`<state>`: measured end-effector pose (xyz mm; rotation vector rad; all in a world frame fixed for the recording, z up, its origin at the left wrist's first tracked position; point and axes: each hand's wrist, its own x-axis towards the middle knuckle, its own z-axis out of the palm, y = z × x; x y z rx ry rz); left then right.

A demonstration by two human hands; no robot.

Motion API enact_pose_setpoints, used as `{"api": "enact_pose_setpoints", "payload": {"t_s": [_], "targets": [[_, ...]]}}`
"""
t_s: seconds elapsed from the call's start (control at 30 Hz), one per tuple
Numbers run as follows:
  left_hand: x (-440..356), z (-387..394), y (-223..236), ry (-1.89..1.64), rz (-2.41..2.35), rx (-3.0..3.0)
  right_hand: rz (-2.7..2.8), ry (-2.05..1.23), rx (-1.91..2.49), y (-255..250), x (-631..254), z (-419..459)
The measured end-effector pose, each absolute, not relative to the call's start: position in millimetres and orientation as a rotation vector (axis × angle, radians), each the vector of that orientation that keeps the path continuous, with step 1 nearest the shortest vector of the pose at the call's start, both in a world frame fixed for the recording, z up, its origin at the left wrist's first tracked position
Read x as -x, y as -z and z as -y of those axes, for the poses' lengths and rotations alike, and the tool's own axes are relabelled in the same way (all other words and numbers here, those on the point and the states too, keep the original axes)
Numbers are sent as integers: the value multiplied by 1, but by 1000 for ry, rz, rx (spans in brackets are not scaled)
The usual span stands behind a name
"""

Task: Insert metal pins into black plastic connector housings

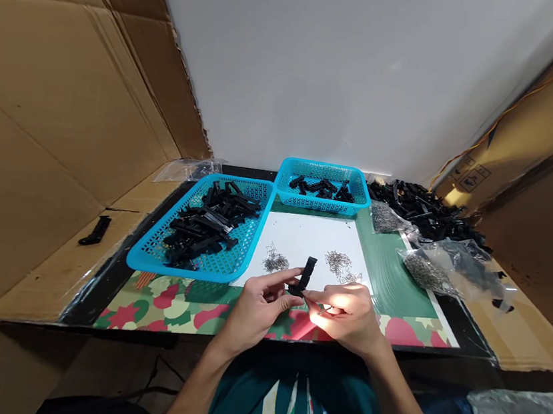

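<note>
My left hand [261, 306] is closed on a black plastic part [307, 274], which stands roughly upright above the front edge of the table. My right hand [344, 309] is closed in a pinch at the lower end of that part. A thin rod-like tool [325, 310] shows between the right fingers, but its kind is not clear. Behind the hands, on a white sheet [308, 234], lie a pile of small dark metal pieces [276, 261] and a pile of small lighter metal pieces [339, 263], perhaps springs.
A blue basket [243, 273] of black parts stands left; a smaller blue basket [322, 204] stands behind. At right are a heap of black parts [422, 208] and plastic bags of metal pieces [427, 272]. One black part [96, 230] lies far left. Cardboard walls [59, 86] flank the table.
</note>
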<state>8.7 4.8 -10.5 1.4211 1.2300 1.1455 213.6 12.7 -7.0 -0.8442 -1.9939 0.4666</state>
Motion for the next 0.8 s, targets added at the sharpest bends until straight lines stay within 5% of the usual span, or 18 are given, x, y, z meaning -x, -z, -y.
{"api": "enact_pose_setpoints", "payload": {"t_s": [0.57,0.8], "targets": [[-9,-5,3,-1076,-1176,-1473,2367,-203,898,-8,-222,-13],[-8,-7,6,-1045,-1152,-1500,2189,-707,944,-15,-223,-23]]}}
